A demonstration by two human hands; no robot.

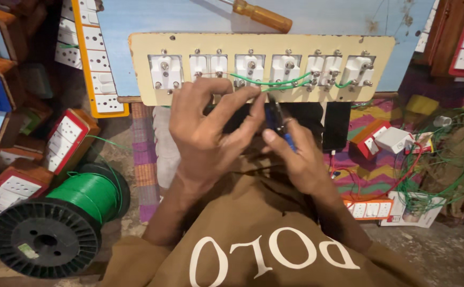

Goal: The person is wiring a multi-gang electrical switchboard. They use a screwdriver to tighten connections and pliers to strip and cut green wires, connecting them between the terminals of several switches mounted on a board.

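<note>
Right grip [295,151] clasps blue-handled pliers [281,123] | left grip [210,125] pinches green wire [274,83] | switch panel [261,68] | wire spool [56,223] left

Spool of green wire [64,215] at lower left, orange-handled screwdriver [261,15] on the blue board [327,16], red-edged switch boards [64,139] stacked left, loose green wire coil [455,159] right.

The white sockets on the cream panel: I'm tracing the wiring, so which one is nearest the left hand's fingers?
The third socket from the left: the left hand reaches its fingers just below it, at the green wire; the others sit farther off.
</note>
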